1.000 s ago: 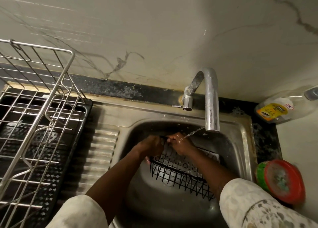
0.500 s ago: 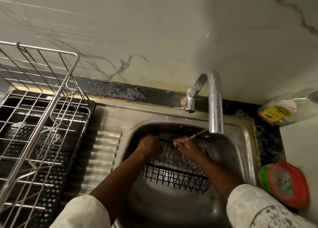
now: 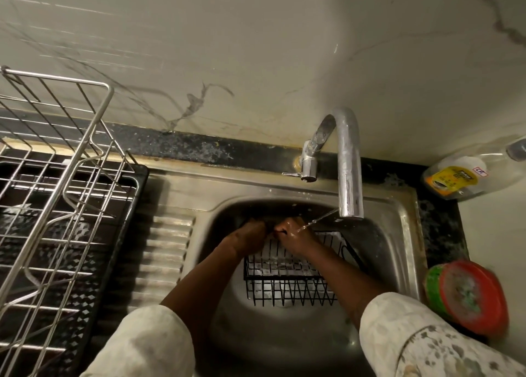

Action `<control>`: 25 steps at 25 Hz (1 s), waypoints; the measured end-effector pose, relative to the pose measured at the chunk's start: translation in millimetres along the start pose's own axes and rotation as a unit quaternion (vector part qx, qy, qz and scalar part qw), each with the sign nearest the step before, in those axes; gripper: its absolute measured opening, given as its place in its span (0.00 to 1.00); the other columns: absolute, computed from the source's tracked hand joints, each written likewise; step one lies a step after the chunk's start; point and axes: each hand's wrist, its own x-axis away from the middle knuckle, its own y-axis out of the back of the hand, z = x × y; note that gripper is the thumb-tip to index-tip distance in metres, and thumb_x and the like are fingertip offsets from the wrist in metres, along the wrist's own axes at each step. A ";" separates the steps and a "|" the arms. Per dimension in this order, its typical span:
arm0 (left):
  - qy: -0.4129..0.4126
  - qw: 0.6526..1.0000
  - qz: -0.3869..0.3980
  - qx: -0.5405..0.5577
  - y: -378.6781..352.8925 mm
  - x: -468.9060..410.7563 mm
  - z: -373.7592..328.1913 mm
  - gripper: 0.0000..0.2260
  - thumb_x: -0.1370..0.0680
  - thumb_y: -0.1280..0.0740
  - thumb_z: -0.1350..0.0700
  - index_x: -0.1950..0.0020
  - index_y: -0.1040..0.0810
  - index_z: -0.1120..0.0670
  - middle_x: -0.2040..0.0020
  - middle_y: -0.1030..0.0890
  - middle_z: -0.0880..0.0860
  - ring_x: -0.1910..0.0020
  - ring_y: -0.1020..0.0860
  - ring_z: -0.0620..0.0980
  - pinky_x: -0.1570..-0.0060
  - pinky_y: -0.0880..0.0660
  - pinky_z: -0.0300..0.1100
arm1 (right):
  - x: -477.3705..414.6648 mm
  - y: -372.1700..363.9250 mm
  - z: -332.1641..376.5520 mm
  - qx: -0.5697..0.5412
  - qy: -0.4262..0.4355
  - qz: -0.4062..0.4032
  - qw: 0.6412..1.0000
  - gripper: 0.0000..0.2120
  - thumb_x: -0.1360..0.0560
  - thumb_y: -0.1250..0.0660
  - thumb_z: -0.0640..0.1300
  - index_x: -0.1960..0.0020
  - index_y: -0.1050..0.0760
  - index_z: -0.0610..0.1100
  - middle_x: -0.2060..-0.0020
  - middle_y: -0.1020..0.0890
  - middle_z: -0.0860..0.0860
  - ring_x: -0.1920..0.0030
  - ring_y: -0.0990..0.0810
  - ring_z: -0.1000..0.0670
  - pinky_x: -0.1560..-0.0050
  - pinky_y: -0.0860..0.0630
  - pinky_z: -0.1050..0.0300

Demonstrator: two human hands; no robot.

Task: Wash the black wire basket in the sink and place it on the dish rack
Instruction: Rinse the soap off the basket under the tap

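The black wire basket [image 3: 287,280] sits tilted inside the steel sink [image 3: 395,234], its open side facing me. My left hand [image 3: 250,238] grips the basket's far rim near its left end. Close beside it, my right hand [image 3: 294,237] curls round the same rim, wet under a thin stream from the chrome tap [image 3: 348,163]. The dish rack [image 3: 59,194], silver wire over a black tray, stands left of the sink.
A ribbed steel drainboard [image 3: 165,257] lies between rack and sink. A clear bottle with a yellow label [image 3: 466,174] lies at the back right. A round red and green container [image 3: 469,294] sits on the counter right of the sink.
The basket has turned in the sink so that its front side now faces me squarely. Both hands have come closer together on the far rim.
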 end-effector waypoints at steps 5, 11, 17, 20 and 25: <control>-0.032 0.999 -0.001 0.013 -11.5 -7.6 -22.7 0.11 0.15 0.37 0.56 0.38 0.18 0.58 0.43 0.16 0.58 0.43 0.17 0.56 0.48 0.26 0.42 | 13.7 26.0 -25.0 0.053 -0.011 0.043 0.998 0.09 0.21 0.33 0.45 0.52 0.16 0.55 0.56 0.16 0.57 0.52 0.19 0.55 0.47 0.23 0.58; -0.030 0.999 -0.023 0.015 -11.5 -17.7 -36.8 0.12 0.16 0.37 0.57 0.37 0.18 0.58 0.40 0.16 0.59 0.40 0.18 0.59 0.43 0.24 0.46 | 19.2 35.1 -30.3 0.010 -0.035 0.000 0.999 0.07 0.21 0.31 0.41 0.53 0.15 0.48 0.60 0.19 0.56 0.57 0.22 0.58 0.54 0.27 0.69; -0.048 0.999 0.003 -0.006 -15.5 -11.6 -26.6 0.10 0.17 0.36 0.56 0.42 0.16 0.57 0.46 0.15 0.58 0.46 0.17 0.58 0.46 0.22 0.47 | 30.8 36.0 -47.7 -0.063 -0.053 -0.032 0.996 0.06 0.26 0.25 0.44 0.50 0.15 0.52 0.57 0.18 0.63 0.53 0.21 0.65 0.50 0.27 0.71; -0.052 0.999 0.010 -0.009 -11.0 0.7 -9.2 0.11 0.17 0.36 0.57 0.37 0.20 0.54 0.44 0.17 0.54 0.46 0.18 0.53 0.45 0.21 0.46 | 36.0 38.8 -52.0 -0.075 -0.069 -0.033 0.994 0.05 0.23 0.28 0.45 0.48 0.16 0.49 0.54 0.16 0.58 0.52 0.20 0.61 0.48 0.25 0.65; -0.022 0.999 0.018 -0.040 2.7 6.7 0.4 0.11 0.17 0.38 0.60 0.37 0.21 0.60 0.45 0.17 0.58 0.50 0.18 0.53 0.51 0.26 0.40 | 12.8 22.4 -16.5 -0.078 -0.058 0.007 0.995 0.06 0.21 0.30 0.47 0.48 0.16 0.47 0.52 0.16 0.52 0.51 0.20 0.56 0.50 0.27 0.60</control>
